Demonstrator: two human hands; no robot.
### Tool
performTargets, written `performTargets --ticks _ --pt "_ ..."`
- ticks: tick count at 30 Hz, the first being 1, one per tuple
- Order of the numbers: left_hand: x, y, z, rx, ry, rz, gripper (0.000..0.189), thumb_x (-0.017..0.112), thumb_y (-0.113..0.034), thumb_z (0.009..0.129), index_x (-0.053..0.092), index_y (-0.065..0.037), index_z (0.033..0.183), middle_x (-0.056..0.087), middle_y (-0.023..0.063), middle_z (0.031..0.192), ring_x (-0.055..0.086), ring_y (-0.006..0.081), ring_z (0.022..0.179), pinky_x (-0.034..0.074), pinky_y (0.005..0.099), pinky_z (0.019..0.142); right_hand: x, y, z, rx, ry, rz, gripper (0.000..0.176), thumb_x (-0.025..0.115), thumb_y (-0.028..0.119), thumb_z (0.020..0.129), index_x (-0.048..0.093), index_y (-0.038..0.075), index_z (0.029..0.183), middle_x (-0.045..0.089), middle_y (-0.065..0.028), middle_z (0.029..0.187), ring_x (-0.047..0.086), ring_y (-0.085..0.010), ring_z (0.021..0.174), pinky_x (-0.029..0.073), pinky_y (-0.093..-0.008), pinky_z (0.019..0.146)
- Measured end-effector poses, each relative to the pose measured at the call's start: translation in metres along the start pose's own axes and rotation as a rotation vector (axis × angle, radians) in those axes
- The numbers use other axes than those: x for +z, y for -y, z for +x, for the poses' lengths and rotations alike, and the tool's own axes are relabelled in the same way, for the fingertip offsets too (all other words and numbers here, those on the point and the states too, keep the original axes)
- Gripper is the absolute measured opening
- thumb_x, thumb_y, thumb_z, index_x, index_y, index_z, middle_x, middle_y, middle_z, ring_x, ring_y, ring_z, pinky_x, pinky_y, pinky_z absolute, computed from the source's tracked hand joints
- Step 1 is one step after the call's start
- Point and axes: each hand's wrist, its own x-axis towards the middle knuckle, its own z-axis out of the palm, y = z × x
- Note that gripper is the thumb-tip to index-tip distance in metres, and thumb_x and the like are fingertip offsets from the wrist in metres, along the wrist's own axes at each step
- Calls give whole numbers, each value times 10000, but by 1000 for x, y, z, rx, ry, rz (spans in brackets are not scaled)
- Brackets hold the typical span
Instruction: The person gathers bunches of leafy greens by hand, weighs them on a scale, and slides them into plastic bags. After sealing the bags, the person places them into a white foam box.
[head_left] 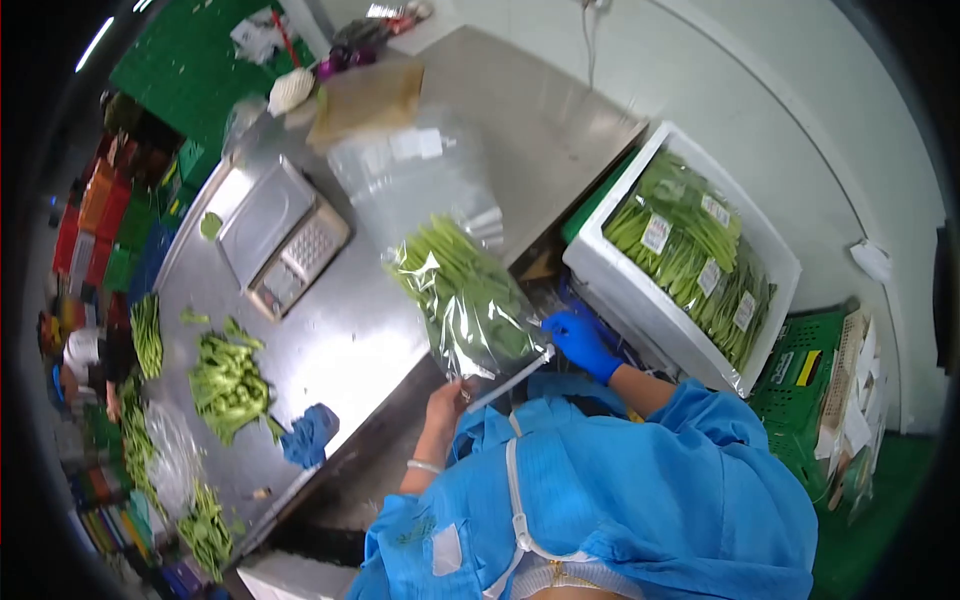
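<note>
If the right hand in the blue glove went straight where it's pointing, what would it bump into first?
Probably the bag of greens, just past the fingers of the right hand; they may already touch it, it's hard to tell.

A stainless steel table (370,340) carries a digital scale (283,240), loose leafy greens (228,386), clear plastic bags (405,185) and a crumpled blue glove (310,436).

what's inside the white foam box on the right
The white foam box holds leafy greens in clear bags, with white labels showing. The top bags cover the bottom, so I can't tell what lies underneath.
</note>
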Motion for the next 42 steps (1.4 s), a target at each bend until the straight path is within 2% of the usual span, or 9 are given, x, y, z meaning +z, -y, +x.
performTargets --ticks 9,12,17,23,31,34,35,38,42 --pt "11 9 -13 115 -146 209 262 436 -234 973 609 -39 958 663 95 956 621 173 878 484 288 762 -30 1 -9 575 426 325 363 579 117 863 535 -15 1198 657 -158 944 648 -225 844 510 -294 662" --pt "13 8 -21 35 -89 -29 275 394 -198 981 562 15 1024 648 162 1022 622 262 953 484 371 852 -47 3 -28 178 -29 -57 234 587 74 815 616 51 1046 621 -107 951 614 -215 864 493 -333 724" --pt "21 -1 -28 44 -78 -90 250 366 -125 971 555 19 1050 636 172 1035 613 282 970 477 410 879 19 114 -14 -759 264 -433 160 584 165 755 631 104 896 582 -78 830 552 -280 807 437 -394 726" --pt "18 0 -22 6 -158 -139 241 418 -104 943 576 47 1043 635 130 932 619 215 826 505 355 789 141 74 -3 -807 484 -730 105 547 182 784 598 90 780 578 -110 790 573 -273 759 443 -383 651" --pt "24 11 -10 105 -220 56 219 428 -80 920 575 71 979 633 133 887 637 237 791 527 360 747 93 92 4 -921 611 -408 128 559 179 769 617 65 766 604 -135 768 592 -307 717 454 -419 609" --pt "15 2 -19 93 -151 -53 243 411 -116 954 534 84 1012 641 196 947 654 273 871 527 347 768 44 77 -11 -683 795 -293 152 559 223 798 614 87 760 592 -126 754 576 -310 715 450 -424 621" --pt "12 -2 -25 56 -134 -4 266 397 -153 971 541 59 1042 642 187 980 644 262 902 509 342 788 19 80 -15 -842 754 -527 166 559 236 811 617 92 752 588 -124 750 572 -304 725 449 -421 625" --pt "18 -13 -38 -20 -115 10 286 382 -191 990 530 24 1106 642 180 1012 631 251 940 486 340 819 -2 35 -37 -437 688 -546 197 559 280 828 625 104 772 581 -108 772 558 -284 761 440 -411 673" --pt "22 -18 -43 -26 -74 -33 280 380 -197 993 521 3 1130 641 174 1014 629 252 955 482 344 822 58 103 -17 -676 461 -351 159 594 246 804 625 92 829 586 -98 815 559 -286 786 422 -403 755"
